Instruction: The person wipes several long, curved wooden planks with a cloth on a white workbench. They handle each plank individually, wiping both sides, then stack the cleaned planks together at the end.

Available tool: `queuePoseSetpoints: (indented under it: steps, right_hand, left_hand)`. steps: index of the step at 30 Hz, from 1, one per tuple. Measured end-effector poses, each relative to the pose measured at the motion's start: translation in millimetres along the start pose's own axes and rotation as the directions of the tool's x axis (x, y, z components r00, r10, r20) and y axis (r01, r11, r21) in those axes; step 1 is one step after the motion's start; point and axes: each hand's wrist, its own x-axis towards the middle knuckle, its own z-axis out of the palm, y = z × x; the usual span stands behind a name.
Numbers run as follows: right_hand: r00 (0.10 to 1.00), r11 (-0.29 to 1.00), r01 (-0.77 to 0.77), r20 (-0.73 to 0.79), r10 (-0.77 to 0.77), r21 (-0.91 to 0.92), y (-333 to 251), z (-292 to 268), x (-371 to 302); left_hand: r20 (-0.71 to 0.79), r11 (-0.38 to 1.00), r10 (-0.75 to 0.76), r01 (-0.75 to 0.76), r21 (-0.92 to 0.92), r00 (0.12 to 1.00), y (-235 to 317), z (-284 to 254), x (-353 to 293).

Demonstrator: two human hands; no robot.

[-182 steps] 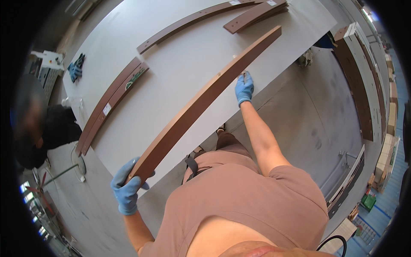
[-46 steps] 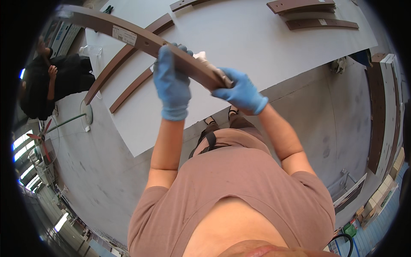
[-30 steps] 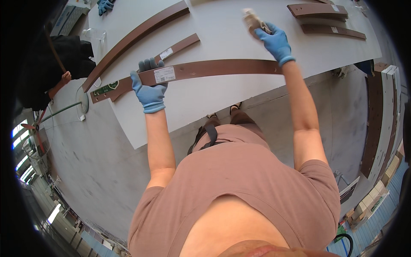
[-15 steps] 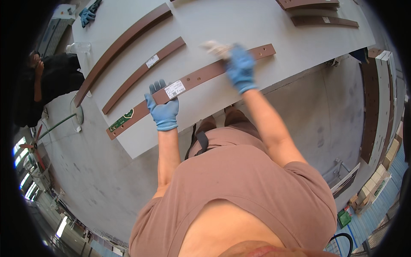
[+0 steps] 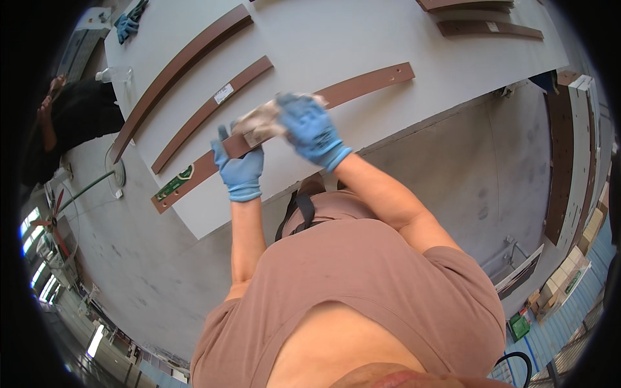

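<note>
A long brown board [image 5: 365, 81] with holes near its ends lies slanted along the near edge of the white table. My left hand [image 5: 242, 173], in a blue glove, grips the board left of its middle, fingers wrapped round it. In my right hand [image 5: 312, 130], gloved too and slightly blurred, is a pale rag [image 5: 260, 120]. The rag lies against the board just right of my left hand and covers most of the white label there. Toward the board's left end a green label [image 5: 175, 183] shows.
Beyond the board lie a shorter brown strip [image 5: 213, 111] and a longer curved one [image 5: 178, 71]. More brown strips [image 5: 491, 30] rest at the far right. A clear bottle [image 5: 115, 74] and blue gloves [image 5: 127, 26] are at the left, near a person in black [image 5: 81, 123].
My right hand has swept the rag leftward along the board, from near its right end to beside my left hand. The left hand keeps its grip; the board has shifted slightly left.
</note>
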Motion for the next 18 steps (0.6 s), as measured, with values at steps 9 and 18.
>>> queuePoseSetpoints:
  steps: [9, 18]
  right_hand:
    - [0.898, 0.801, -0.441, -0.206, 0.390, -0.405, 243, -118, -16]
    - [0.881, 0.793, -0.473, -0.230, 0.413, -0.385, 255, -119, -20]
  left_hand:
    - [-0.148, 0.998, 0.059, -0.064, -0.027, 0.987, -13, -1, 3]
    - [-0.367, 0.991, 0.018, -0.064, -0.114, 0.930, 21, 0, 18]
